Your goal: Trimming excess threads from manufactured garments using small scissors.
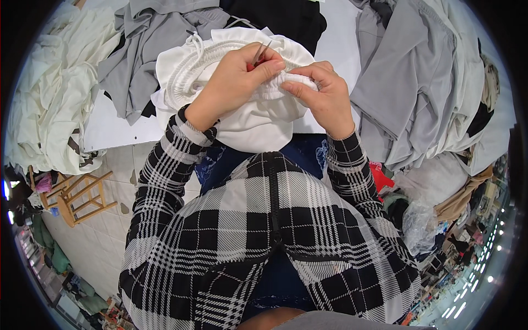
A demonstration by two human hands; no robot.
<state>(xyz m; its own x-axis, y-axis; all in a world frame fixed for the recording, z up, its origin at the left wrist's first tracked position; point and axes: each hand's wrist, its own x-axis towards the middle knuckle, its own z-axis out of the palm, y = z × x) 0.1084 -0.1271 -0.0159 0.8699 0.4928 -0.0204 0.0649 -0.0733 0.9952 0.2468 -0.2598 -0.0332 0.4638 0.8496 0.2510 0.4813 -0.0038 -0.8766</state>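
From where I stand, the camera sits on the head of the person [242, 220], as the left one of a pair. It faces steeply downward, so this person's front fills the lower middle. The left hand [236, 74] and the right hand [327, 96] are quite near to it, a little above the centre. Around them it takes in the table [113, 126], and at the lower left, the floor [96, 242]. The lens is very wide, and straight edges bend toward the rim.

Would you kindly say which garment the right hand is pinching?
The gathered white garment at centre; the grey garments, black garment and leftmost white pile lie untouched.
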